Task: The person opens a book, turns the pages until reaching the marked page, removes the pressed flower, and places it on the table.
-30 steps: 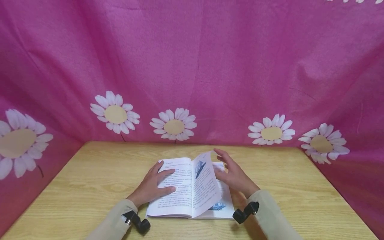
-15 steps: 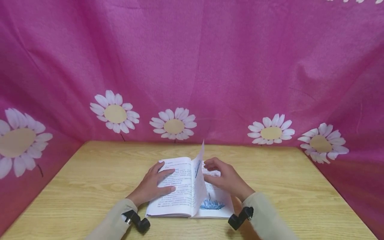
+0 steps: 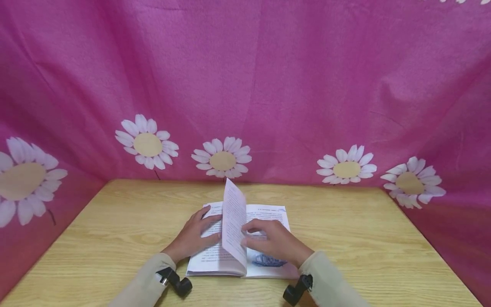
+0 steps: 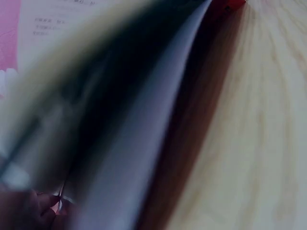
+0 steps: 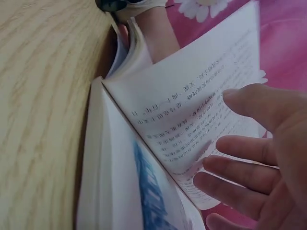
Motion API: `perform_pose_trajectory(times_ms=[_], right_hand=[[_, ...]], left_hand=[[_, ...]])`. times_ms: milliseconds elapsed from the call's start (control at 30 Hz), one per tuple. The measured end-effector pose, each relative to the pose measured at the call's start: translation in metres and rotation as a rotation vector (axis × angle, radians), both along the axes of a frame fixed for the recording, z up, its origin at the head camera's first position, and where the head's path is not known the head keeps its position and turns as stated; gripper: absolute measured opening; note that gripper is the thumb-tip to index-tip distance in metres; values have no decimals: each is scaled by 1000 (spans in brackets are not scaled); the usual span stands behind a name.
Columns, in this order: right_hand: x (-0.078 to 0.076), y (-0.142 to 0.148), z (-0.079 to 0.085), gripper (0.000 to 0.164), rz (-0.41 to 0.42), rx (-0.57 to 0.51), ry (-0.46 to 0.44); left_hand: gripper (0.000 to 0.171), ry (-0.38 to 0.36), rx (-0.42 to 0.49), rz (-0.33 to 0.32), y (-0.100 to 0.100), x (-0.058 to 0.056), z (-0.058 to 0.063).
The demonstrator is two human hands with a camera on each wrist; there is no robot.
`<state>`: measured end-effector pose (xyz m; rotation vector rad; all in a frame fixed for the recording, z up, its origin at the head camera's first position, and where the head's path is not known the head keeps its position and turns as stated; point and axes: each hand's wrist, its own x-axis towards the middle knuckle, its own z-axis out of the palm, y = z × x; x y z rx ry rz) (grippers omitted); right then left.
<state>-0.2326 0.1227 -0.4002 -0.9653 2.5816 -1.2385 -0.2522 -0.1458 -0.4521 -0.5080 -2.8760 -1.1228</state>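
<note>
An open book (image 3: 212,265) lies on the wooden table in the head view, and one leaf (image 3: 234,221) stands up from its spine, leaning left. My left hand (image 3: 192,238) rests on the left page with its fingers spread; the raised leaf reaches its fingertips. Over the right page, my right hand (image 3: 278,242) is beside the leaf's right face. Its fingers are loosely extended towards the printed leaf (image 5: 206,91) in the right wrist view; whether they touch it I cannot tell. A blue picture (image 5: 149,184) shows on the right page. The left wrist view is dark and blurred.
The pale wooden table (image 3: 126,221) extends around the book on all sides. A pink curtain (image 3: 284,94) with white daisies hangs behind and along both sides. Each sleeve carries a small black camera mount, such as the right one (image 3: 298,291).
The leaf has swung from the right side, past upright, to lean left. My right hand has followed it leftward and towards me. The left hand has stayed in place.
</note>
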Motion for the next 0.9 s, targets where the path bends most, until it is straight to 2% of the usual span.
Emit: perform_pose_trajectory(times_ms=[100,233,300,433,633,733,800,900], right_hand=[[2,-2,0,34,3,27,-6],[5,-5,-1,33,10,46,-15],[6,-6,-1,32,18,42,-17],[8,-9,-3,29,36,41,10],[10,-13,-6,29,71,76,53],[12,-15,-7,31,92,114,85],[13,-16,-8,33,103,144,118],[15,-18,-8,35,110,185,140]], left_hand=[[55,-51,120,44,2,-3,0],[69,-157,325,93,2,-3,3],[73,-184,375,94,0,-2,4],[69,-184,454,84,-1,-2,5],[68,-203,475,101,0,-2,7],[63,-177,472,102,0,-1,7],[60,-121,432,97,0,-1,7],[57,-53,302,66,-1,-1,5]])
